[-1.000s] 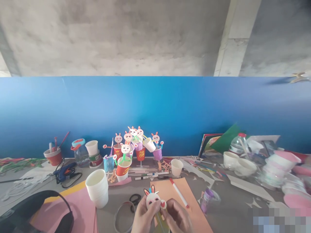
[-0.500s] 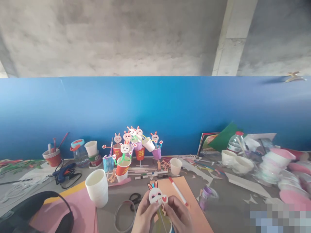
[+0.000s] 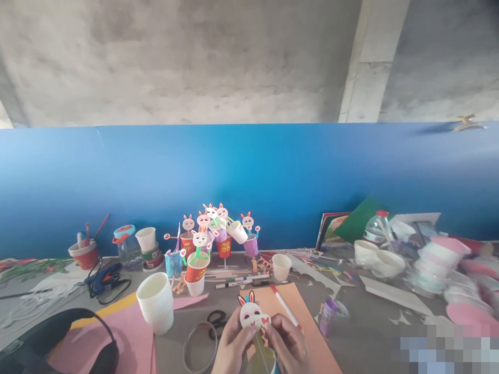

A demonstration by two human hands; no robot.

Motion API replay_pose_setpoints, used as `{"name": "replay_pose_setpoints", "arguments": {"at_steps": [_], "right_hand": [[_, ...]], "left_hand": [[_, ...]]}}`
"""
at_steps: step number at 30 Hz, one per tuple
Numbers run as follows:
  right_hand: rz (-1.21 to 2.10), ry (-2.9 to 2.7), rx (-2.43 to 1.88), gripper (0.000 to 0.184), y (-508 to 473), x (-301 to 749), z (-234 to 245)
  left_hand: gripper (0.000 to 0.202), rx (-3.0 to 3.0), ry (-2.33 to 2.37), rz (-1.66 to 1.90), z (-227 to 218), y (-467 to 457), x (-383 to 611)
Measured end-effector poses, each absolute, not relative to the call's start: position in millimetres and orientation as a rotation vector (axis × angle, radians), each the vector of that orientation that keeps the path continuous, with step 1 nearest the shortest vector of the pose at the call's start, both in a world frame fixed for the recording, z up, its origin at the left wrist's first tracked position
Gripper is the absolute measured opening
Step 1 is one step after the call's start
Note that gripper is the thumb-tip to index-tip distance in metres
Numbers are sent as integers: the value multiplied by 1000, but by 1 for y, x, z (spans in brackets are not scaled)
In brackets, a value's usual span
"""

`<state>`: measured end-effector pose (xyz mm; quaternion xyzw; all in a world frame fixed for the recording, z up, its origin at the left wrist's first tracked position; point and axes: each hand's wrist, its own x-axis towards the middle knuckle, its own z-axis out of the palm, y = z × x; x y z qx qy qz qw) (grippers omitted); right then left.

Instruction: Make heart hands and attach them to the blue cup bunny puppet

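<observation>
Low in the middle, my left hand (image 3: 233,343) pinches the lower edge of a white paper rabbit face (image 3: 249,313) with dark-outlined, red-centred ears. My right hand (image 3: 289,343) grips a small round white paper piece with a red heart (image 3: 265,320), which overlaps the right side of the rabbit's face. Below both thumbs, a thin stick and a yellowish cup (image 3: 256,363) show in part; the palms hide the rest. Under the hands lies an orange paper sheet (image 3: 307,324), with a red-and-white marker (image 3: 284,306) on it.
Finished rabbit cups (image 3: 197,271) stand near the blue partition (image 3: 249,166). At left are stacked white cups (image 3: 155,304), a glue gun (image 3: 104,278) and a headset (image 3: 89,317). Scissors (image 3: 217,323) and a tape ring (image 3: 186,353) lie beside my left hand; a glue stick (image 3: 328,317) lies at right.
Both hands, with the rabbit face and heart piece, have shifted slightly right and down. The heart piece appears a little turned. Both hands keep their hold.
</observation>
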<state>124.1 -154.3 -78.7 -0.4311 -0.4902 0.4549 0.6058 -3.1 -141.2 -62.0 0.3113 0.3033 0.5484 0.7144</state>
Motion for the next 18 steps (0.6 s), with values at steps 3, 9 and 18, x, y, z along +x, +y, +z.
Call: {"name": "replay_pose_setpoints", "arguments": {"at_steps": [3, 9, 18], "right_hand": [[1028, -1124, -994, 47, -152, 125, -86], [1002, -1097, -1037, 45, -150, 125, -95], [1140, -1066, -1008, 47, -150, 122, -93]], "left_hand": [[42, 692, 678, 1193, -65, -140, -3], [43, 745, 660, 1200, -72, -135, -6], [47, 867, 716, 1206, -72, -127, -14]]}}
